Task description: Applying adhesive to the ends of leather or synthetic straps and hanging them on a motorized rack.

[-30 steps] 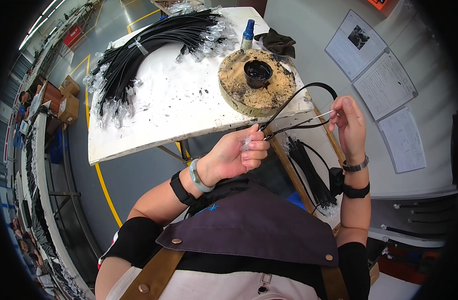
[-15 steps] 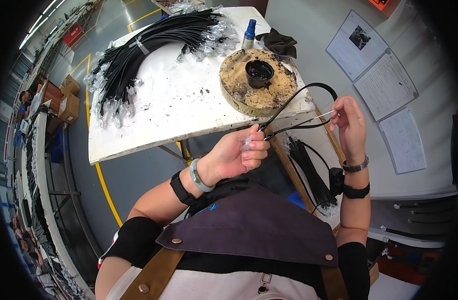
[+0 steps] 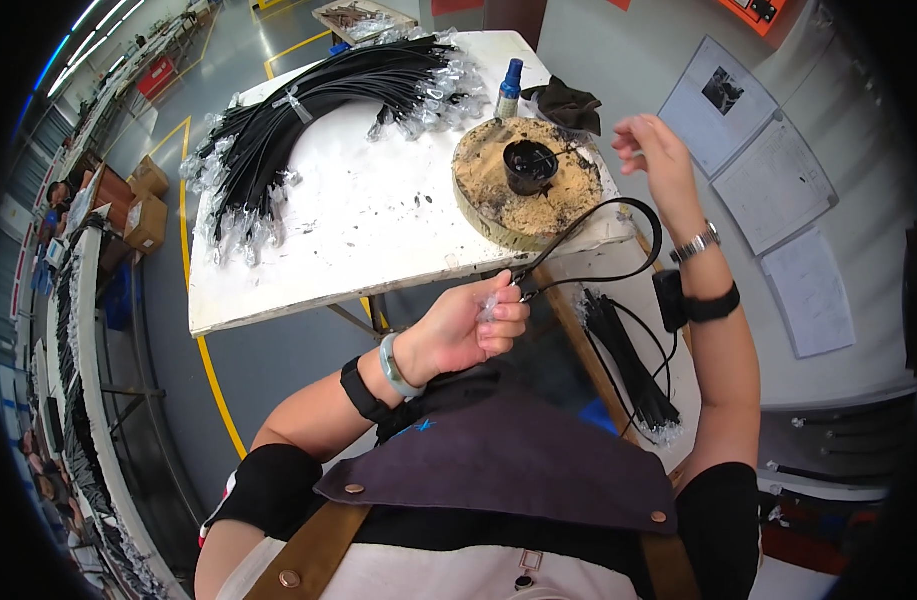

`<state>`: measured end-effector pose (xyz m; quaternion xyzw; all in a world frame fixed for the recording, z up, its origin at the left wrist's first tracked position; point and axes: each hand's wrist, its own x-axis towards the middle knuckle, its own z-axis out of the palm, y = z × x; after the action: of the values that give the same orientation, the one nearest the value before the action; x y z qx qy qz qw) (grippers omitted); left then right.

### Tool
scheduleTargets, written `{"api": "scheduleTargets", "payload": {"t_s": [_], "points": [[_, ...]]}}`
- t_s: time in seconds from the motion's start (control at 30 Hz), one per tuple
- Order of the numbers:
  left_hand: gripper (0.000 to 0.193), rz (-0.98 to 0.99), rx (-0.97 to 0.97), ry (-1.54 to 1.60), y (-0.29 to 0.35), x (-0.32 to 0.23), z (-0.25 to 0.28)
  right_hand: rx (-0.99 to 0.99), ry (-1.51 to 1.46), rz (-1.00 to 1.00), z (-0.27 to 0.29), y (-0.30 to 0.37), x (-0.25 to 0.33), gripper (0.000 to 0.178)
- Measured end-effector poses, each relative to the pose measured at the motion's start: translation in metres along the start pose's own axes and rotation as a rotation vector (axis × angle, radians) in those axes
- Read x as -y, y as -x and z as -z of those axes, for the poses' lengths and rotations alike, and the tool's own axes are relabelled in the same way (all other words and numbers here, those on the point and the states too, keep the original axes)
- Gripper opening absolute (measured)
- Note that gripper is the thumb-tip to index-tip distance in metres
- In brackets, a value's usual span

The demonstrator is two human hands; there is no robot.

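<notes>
Boxes [image 3: 147, 215]: brown cardboard; stood at far left, well apart from my hands.
Strap bundle [image 3: 309, 100]: black; lay in an arc on the white table [image 3: 349, 240], bound by a clear tie, its ends sleeved in clear plastic.
Left hand [image 3: 467, 328]: fingers curled closed; I gripped the strap loop by its gathered ends, and clear plastic showed at the fingers.
Round block [image 3: 484, 195]: tan top with black smears; sat at the right end of the table.
Bottle [image 3: 510, 92]: blue cap; stood upright just behind the round block.
Cup [image 3: 530, 178]: small, black; stood upright on the round block and held dark matter.
Thin rod [image 3: 567, 152]: slanted from inside the cup toward my right fingertips.
Strap loop [image 3: 660, 242]: black; curved rightward from my left fist, in front of the round block.
Lower bundle [image 3: 624, 360]: black straps; lay below the loop.
Right hand [image 3: 659, 160]: raised right of the cup; fingers bent, tips closed on the outer end of the rod; I could not tell how firmly.
Sheets [image 3: 774, 175]: hung on the wall at right.
</notes>
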<state>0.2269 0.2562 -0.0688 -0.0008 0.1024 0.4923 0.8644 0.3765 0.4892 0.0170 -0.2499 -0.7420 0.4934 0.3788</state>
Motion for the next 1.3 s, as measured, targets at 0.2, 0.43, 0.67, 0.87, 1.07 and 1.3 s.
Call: {"api": "scheduleTargets", "payload": {"t_s": [0.2,0.43,0.67,0.87,1.07,1.3], "points": [[0.032,0.001,-0.002,-0.025,0.006,-0.006,-0.004,0.120,0.109,-0.055,-0.012,-0.011,-0.006,0.026],[0.032,0.054,0.033,-0.024,0.008,-0.017,-0.008,0.096,0.691,0.423,-0.027,0.096,0.048,0.017],[0.034,0.177,0.057,-0.321,-0.022,-0.022,-0.045,0.168,1.017,0.409,-0.006,0.142,0.050,0.012],[0.035,0.127,0.003,-0.614,-0.083,-0.032,-0.026,0.008,0.733,0.072,0.057,0.182,0.072,0.011],[0.033,0.356,-0.057,-0.793,-0.142,0.009,-0.017,-0.464,0.001,-0.174,0.130,0.220,0.088,0.023],[0.039,0.603,-0.034,-1.079,-0.242,0.074,0.043,-0.718,-0.145,0.017,0.210,0.255,0.112,0.024]]}}
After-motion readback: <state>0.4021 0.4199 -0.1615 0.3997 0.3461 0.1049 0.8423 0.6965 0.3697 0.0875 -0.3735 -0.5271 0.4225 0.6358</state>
